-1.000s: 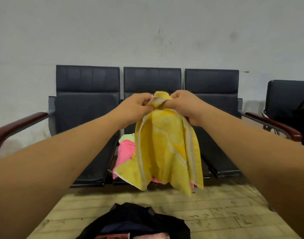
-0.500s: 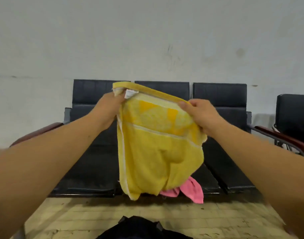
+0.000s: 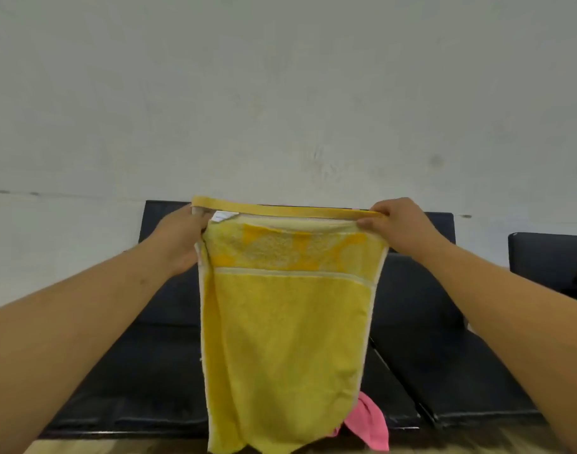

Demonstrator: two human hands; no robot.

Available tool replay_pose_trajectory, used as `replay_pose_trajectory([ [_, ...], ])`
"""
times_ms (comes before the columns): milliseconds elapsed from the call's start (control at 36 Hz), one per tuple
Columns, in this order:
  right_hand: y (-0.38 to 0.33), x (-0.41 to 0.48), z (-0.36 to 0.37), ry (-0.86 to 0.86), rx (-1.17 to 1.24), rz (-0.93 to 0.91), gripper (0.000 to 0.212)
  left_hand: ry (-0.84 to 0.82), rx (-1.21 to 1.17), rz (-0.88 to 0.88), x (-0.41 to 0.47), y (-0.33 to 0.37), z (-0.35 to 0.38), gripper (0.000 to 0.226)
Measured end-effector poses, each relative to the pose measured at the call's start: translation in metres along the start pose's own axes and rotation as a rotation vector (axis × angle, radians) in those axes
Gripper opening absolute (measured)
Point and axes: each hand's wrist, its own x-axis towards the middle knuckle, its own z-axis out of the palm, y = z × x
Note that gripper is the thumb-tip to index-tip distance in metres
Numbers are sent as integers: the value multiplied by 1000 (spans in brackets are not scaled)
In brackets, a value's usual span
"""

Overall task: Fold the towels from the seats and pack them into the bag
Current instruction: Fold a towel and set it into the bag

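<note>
Above the row of dark seats (image 3: 421, 322), in the head view, a yellow towel (image 3: 287, 339) hangs spread out by its top edge. The left hand (image 3: 179, 240) pinches the top corner over the left seat, fingers curled round the edge just beside a small white label (image 3: 223, 216). The right hand (image 3: 398, 227) pinches the opposite corner, thumb under the edge and fingers folded over it. Between the hands the edge is drawn nearly straight, level with the tops of the seat backs.

Under that edge runs a patterned band of deeper yellow, then a pale stripe, then plain terry. The cloth drapes down in front of the middle seat, its lower end past the front of the cushions. A pink towel (image 3: 372, 424) shows from behind its lower right corner, at the front of the seats; how it lies I cannot tell.

The seats are black, padded and joined side by side, with their backs to a pale, scuffed wall (image 3: 280, 93) marked by a faint horizontal line. Another dark chair (image 3: 549, 257) stands apart to the right of the row. A strip of pale yellowish floor (image 3: 117, 448) shows below the front of the seats.
</note>
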Motion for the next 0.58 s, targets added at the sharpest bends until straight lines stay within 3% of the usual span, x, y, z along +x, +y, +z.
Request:
replay_pose_trajectory([
  [167,-4,-1,-6,94,367,126,17,-90,-35,21,-11,9,-1,23],
  [278,-4,2,-4,-13,519,280,22,133,58,48,-2,14,-7,11],
  [361,-5,2,1,143,582,233,9,235,66,82,0,13,-12,10],
  [444,-14,2,0,179,904,165,10,39,-43,86,-7,20,-17,21],
  [528,-24,4,-10,-1,1304,169,17,-220,-193,40,-22,40,-22,24],
  [583,-30,7,-20,-160,1399,205,30,-317,-265,28,-31,56,-22,32],
])
